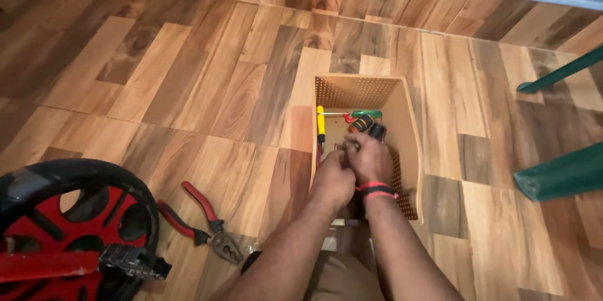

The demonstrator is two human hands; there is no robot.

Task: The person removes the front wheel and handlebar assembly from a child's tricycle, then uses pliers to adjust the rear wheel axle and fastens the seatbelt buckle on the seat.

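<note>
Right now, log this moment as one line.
left hand: in tan perforated basket | right hand: in basket, grip unclear | tools inside: yellow-handled, green-handled | floor: red pliers

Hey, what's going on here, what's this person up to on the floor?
A person is reaching both hands into a tan perforated basket on the wood floor. The left hand and right hand are close together over the tools inside; what they grip is too small to tell. A yellow-handled tool and a green-handled tool lie in the basket. Red-handled pliers lie on the floor beside a small red and black wheel with a pedal.
</note>
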